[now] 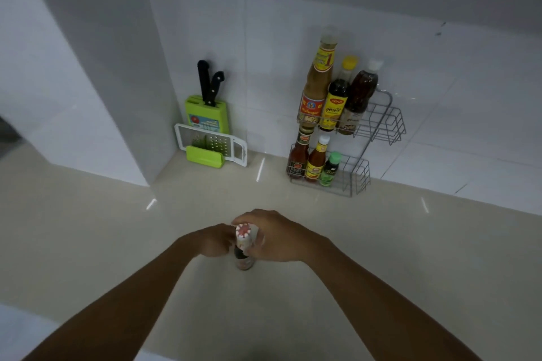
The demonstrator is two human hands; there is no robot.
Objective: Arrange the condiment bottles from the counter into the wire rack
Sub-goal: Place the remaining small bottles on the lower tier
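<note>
A dark sauce bottle [243, 259] with a white and red cap stands upright on the beige counter [381, 272] in front of me. My left hand [212, 242] grips its neck from the left. My right hand [281, 236] wraps the neck and cap from the right. The two-tier wire rack [384, 123] stands against the tiled wall at the back right. Its upper tier holds three tall bottles [337, 94] on the left side. Three smaller bottles [315, 161] fill the left of the lower tier. The right part of each tier holds nothing.
A green knife block [206, 117] with two black-handled knives stands in the back corner, with a white grater [211, 143] leaning in front of it. A white wall column [88, 97] juts out on the left.
</note>
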